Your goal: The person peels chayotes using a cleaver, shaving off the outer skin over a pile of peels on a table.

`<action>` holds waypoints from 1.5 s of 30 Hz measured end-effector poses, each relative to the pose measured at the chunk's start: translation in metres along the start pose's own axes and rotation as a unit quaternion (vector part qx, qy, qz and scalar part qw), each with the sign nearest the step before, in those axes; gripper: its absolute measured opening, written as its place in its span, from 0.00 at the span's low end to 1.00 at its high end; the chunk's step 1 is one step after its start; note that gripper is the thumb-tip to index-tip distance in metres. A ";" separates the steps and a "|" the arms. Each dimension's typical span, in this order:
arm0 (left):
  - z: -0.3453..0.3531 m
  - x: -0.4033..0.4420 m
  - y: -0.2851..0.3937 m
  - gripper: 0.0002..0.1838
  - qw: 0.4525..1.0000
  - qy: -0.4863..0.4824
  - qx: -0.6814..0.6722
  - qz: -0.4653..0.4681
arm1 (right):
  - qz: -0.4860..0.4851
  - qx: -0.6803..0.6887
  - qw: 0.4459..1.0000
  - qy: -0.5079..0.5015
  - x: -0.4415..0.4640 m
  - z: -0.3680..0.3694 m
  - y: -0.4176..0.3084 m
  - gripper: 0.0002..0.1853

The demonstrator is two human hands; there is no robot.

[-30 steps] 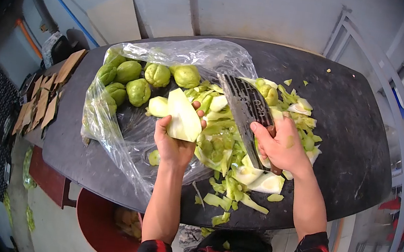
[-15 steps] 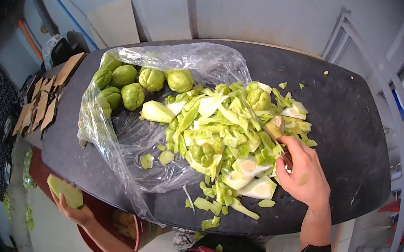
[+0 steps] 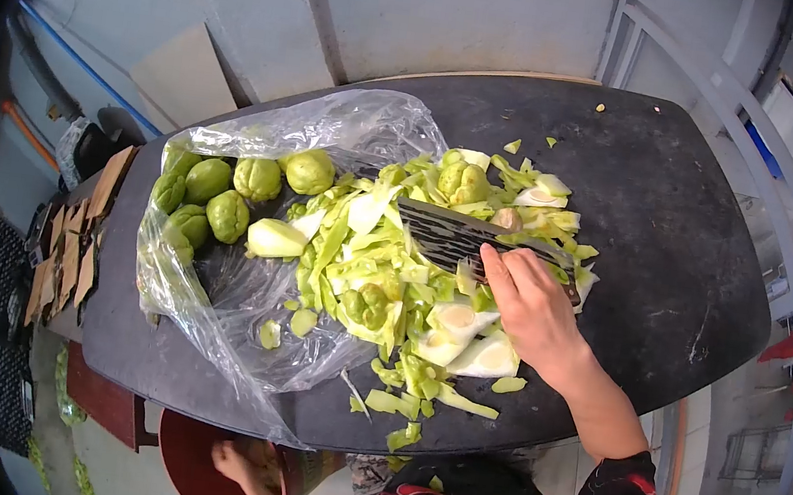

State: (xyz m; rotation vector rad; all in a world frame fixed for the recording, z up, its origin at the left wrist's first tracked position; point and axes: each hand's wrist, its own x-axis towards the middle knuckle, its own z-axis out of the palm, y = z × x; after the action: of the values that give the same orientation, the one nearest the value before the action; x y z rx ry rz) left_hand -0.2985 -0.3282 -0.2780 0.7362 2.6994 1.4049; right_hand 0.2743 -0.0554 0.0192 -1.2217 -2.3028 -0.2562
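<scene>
My right hand (image 3: pixel 535 316) grips a cleaver (image 3: pixel 447 237) with a dark, streaked blade. The blade lies nearly flat over a heap of green chayote peelings (image 3: pixel 335 265), pointing left. Just below that hand are pale cut chayote pieces (image 3: pixel 487 356), and a whole chayote (image 3: pixel 464 184) rests on the heap behind the blade. My left hand (image 3: pixel 236 462) is down inside a red bucket (image 3: pixel 184 449) below the table's front edge. Its fingers are blurred and partly hidden, and no chayote shows in it.
Whole chayotes (image 3: pixel 227 215) sit in a clear plastic bag (image 3: pixel 323 362) spread on the dark table (image 3: pixel 666 310). A partly peeled chayote (image 3: pixel 276 239) lies by the heap. Cardboard pieces (image 3: pixel 70 247) are at the left, and a pale metal railing (image 3: pixel 732 91) stands at the right.
My left hand has moved right and into the bucket; the peeled chayote it held is out of sight. The cleaver has swung left, its blade face now turned up. The view has shifted.
</scene>
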 end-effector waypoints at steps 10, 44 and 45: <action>0.034 -0.101 0.464 0.34 0.768 -0.233 -0.021 0.596 | -0.030 -0.053 0.996 0.061 -0.004 0.021 -0.007 0.22; 0.182 0.064 0.467 0.33 0.739 -0.379 0.196 0.521 | 0.038 0.056 0.994 0.081 -0.013 0.012 0.005 0.21; 0.180 0.066 0.471 0.32 0.734 -0.388 0.199 0.521 | 0.043 0.068 0.993 0.081 -0.014 0.013 0.006 0.21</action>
State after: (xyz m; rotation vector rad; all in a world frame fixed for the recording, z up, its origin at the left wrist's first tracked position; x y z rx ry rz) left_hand -0.1284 0.0670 -0.0063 2.4151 1.8111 0.2095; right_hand 0.2808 -0.0567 0.0005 -1.1837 -2.0880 -0.1571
